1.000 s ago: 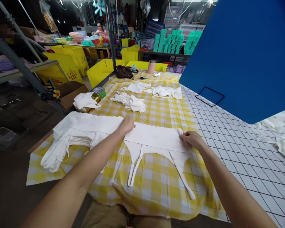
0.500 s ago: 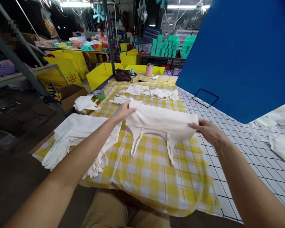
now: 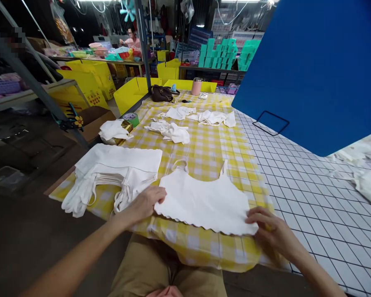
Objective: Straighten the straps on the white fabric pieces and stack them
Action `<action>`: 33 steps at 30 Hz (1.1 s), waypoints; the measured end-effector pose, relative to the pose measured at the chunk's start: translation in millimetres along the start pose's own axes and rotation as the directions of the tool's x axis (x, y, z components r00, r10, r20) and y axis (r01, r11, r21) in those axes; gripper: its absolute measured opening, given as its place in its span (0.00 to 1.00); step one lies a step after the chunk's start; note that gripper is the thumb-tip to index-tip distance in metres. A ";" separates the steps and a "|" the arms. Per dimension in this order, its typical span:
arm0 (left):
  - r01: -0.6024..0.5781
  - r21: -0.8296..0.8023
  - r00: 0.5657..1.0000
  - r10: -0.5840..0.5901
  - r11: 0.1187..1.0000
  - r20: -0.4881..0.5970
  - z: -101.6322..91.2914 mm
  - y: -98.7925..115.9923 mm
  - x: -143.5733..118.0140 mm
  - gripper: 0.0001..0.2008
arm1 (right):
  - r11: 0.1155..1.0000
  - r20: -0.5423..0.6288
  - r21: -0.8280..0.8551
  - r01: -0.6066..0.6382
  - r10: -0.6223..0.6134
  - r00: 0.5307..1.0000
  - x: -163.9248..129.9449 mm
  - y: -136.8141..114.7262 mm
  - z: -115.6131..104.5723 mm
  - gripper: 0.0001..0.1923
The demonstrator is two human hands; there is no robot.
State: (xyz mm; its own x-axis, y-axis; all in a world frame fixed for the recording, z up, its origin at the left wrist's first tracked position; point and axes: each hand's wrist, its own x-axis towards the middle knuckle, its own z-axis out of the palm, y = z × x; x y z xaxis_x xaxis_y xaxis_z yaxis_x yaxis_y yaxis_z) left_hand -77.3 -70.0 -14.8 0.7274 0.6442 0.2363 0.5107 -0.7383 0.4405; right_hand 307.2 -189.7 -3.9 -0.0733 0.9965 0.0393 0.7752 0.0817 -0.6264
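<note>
Your left hand and your right hand each pinch one bottom corner of a white crop top. The top lies flat on the yellow checked tablecloth, right in front of you, with its wavy hem near the table edge and its thin straps pointing away from you. Your fingers are closed on the cloth at both corners, thumbs on top. It looks like you are at the laying-out step: the top is down and spread, but not folded. For the next move you need an even hold on both sides, so the cloth stays smooth and the straps do not bunch up under it. Just to the left sits a pile of white tops, already laid one on another. More loose white tops wait farther up the table, near a roll of green tape.
</note>
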 end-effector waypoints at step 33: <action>0.100 -0.202 0.995 -0.092 0.974 0.049 -52.6 23.3 -12.6 0.21 | 0.990 -0.179 0.139 -0.017 0.042 0.983 -36.8 -37.5 -30.6 0.13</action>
State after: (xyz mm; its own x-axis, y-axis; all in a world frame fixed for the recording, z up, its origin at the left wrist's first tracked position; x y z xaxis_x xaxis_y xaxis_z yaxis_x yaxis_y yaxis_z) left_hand -98.6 -84.9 38.0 0.6992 0.6985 0.1522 0.4777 -0.6149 0.6275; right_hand 300.0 -228.9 42.0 0.0729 0.9857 0.1517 0.6818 0.0617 -0.7289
